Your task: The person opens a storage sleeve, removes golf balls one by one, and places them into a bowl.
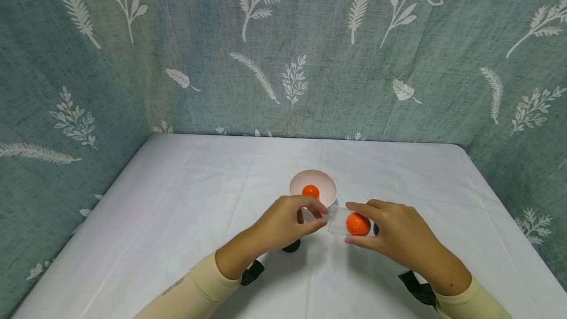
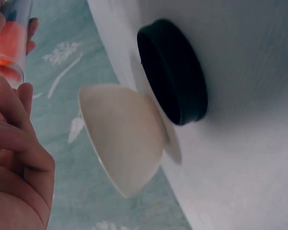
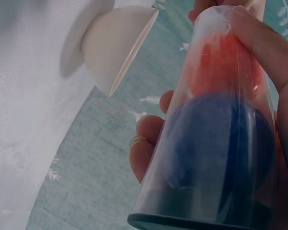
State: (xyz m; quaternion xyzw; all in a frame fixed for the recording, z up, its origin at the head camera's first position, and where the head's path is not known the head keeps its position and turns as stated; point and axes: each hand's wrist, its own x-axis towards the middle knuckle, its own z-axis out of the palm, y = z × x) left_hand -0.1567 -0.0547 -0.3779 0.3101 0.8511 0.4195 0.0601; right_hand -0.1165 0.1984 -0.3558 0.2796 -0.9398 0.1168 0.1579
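My right hand grips a clear plastic tube lying sideways above the table. Inside it are an orange ball and, behind that, a blue ball; a dark rim marks the wider end. At the tube's narrower end is my left hand, thumb and index fingertips close together by the rim, fingers loosely bent, with nothing visible between them. Whether they touch the rim is unclear. Just beyond the hands stands a pale pink bowl with another orange ball in it.
A round black cap lies on the white-covered table near the bowl, partly hidden under my left hand in the head view. Green leaf-patterned cloth hangs behind the table and along its sides.
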